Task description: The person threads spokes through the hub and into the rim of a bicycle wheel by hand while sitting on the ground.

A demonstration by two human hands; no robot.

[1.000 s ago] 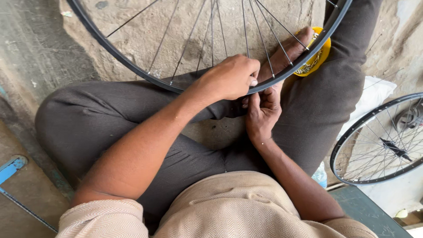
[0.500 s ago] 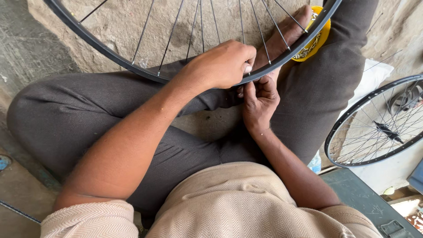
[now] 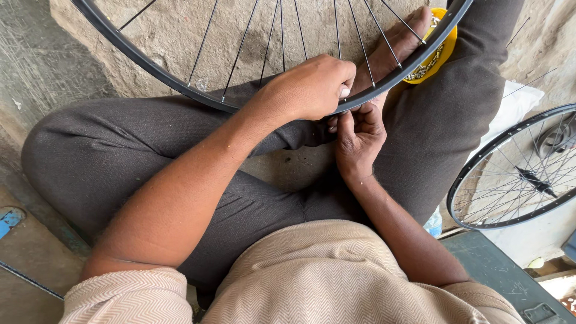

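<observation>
A black bicycle wheel rim [image 3: 156,67] with thin metal spokes [image 3: 207,39] rests across my crossed legs. My left hand [image 3: 309,87] curls over the rim's near edge, fingers closed on it beside a spoke. My right hand [image 3: 359,133] sits just under the rim, fingertips pinched against its underside; what they pinch is too small to tell. A yellow dish [image 3: 433,57] holding small metal parts lies by my bare foot [image 3: 396,42], behind the rim.
A second spoked wheel [image 3: 516,174] lies on the ground at the right, next to a white cloth [image 3: 510,108]. The ground under me is rough concrete [image 3: 180,24]. A blue object [image 3: 9,219] lies at the left edge.
The view has shifted slightly, so the rim sits higher in the frame. Both hands stay at the same spot on the rim; the right fingers have moved a little.
</observation>
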